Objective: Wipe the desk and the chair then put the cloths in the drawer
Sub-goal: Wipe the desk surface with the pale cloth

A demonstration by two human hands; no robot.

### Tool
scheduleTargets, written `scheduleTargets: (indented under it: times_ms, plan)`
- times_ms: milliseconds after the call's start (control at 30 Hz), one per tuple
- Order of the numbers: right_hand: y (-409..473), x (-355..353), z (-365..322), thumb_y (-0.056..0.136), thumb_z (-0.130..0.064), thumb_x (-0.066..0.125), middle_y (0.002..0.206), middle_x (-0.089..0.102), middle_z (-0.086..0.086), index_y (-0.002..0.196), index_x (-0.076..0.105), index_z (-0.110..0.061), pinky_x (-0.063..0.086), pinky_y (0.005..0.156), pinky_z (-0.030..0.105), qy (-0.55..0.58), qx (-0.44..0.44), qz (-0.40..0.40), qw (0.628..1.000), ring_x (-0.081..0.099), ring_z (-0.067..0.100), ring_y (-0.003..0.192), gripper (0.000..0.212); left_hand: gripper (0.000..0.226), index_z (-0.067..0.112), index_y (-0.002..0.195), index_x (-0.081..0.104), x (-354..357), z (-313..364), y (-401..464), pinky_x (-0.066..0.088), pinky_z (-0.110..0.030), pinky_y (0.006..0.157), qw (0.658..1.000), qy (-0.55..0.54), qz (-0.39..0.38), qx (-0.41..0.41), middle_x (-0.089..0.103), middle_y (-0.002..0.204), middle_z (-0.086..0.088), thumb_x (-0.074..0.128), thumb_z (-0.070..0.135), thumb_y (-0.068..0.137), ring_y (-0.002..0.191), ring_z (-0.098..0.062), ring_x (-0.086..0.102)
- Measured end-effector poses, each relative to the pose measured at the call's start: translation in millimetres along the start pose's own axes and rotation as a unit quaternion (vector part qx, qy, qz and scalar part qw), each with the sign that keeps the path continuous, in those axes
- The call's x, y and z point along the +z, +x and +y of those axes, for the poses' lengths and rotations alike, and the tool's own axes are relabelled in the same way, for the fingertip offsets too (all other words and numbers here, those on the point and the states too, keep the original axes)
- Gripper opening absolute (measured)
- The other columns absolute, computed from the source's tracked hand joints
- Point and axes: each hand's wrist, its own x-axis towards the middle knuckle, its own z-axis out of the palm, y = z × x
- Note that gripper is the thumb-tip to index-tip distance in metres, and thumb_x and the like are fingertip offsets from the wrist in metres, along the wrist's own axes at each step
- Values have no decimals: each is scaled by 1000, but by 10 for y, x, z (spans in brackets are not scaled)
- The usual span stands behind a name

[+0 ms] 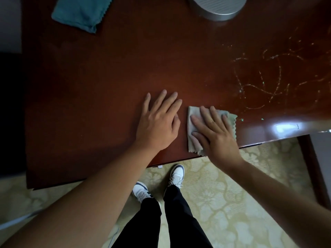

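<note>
Forearms, two, bare, entering from the lower frame. Left hand (157,122): centre frame, fingers straight and spread, flat on the desk (98,86), holding nothing. Right hand (213,133): just right of it, fingers straight, pressing a pale grey-green cloth (192,115) (pinked edges) onto the desk near its front edge. Teal cloth (80,11): folded, upper left. Grey round object (216,8): top centre-right. Pale scribbled marks (268,79): desk, right side.
</note>
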Motion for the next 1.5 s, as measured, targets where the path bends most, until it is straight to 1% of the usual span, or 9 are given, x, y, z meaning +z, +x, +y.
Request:
scheduleTargets:
  times_ms: [133, 300, 467, 567, 733, 1000, 1133, 1300, 1500]
  plan:
    - [621, -47, 349, 100, -42, 42, 154, 38, 11, 145, 46, -22, 25, 114, 55, -29, 34, 7, 999, 29, 35, 145, 50, 43, 18, 134, 62, -8, -4, -2, 24, -57, 117, 1000, 2, -4, 1, 54, 146, 1, 43, 27, 96, 141, -24, 43]
    - [1293, -106, 497, 104, -42, 33, 160, 27, 9, 150, 36, -23, 12, 119, 53, 5, 131, 8, 991, 15, 32, 150, 50, 43, 19, 134, 61, -4, 5, -3, 24, -57, 117, 1000, 7, -1, 3, 54, 146, 1, 44, 27, 96, 142, -23, 42]
    - [319, 14, -51, 102, -39, 42, 153, 41, 4, 144, 49, -22, 23, 117, 50, -6, 2, 18, 1000, 29, 28, 146, 46, 44, 18, 134, 61, -18, 2, 3, 24, -58, 116, 1000, 0, -6, -2, 54, 146, 0, 44, 27, 95, 141, -24, 43]
    - [548, -61, 226, 102, -38, 43, 153, 40, 6, 146, 46, -23, 22, 117, 50, -7, -42, -16, 999, 29, 29, 146, 46, 43, 18, 133, 62, -30, 7, 3, 25, -58, 116, 1000, -5, -7, 0, 55, 145, 1, 46, 27, 94, 140, -24, 44]
    - [1527, -120, 542, 104, -39, 35, 156, 35, 10, 148, 40, -21, 18, 117, 53, -12, 87, 5, 996, 23, 33, 147, 48, 42, 19, 131, 64, -37, 10, 11, 27, -56, 116, 1000, 2, -1, -5, 56, 144, 1, 46, 27, 94, 139, -23, 45]
    - [416, 120, -348, 102, -31, 39, 152, 42, 5, 144, 49, -19, 18, 119, 46, 53, 34, 29, 998, 26, 27, 147, 45, 34, 10, 112, 68, -53, 1, 5, 38, -55, 111, 998, -48, 40, -19, 67, 129, -4, 53, 19, 82, 130, -27, 55]
    - [780, 29, -65, 103, -34, 40, 149, 46, 12, 143, 49, -16, 25, 114, 50, 3, -17, 9, 1000, 34, 35, 142, 45, 38, 12, 114, 68, -90, -8, 8, 41, -54, 109, 997, -62, 35, -19, 68, 125, -4, 58, 19, 78, 128, -27, 57]
    - [1471, -46, 217, 104, -39, 32, 158, 30, 10, 150, 37, -19, 13, 118, 50, 6, 120, 22, 992, 21, 35, 148, 50, 34, 13, 111, 69, -96, -17, 12, 43, -54, 108, 998, -60, 27, -14, 68, 123, -5, 59, 18, 79, 127, -28, 58]
    - [569, 134, -480, 93, -25, 33, 153, 39, 10, 147, 44, -15, 19, 119, 49, 31, 48, 13, 998, 27, 32, 146, 56, 34, 10, 101, 64, -183, -17, 1, 45, -55, 105, 997, -73, 10, -14, 66, 108, -7, 52, 17, 71, 123, -32, 59]
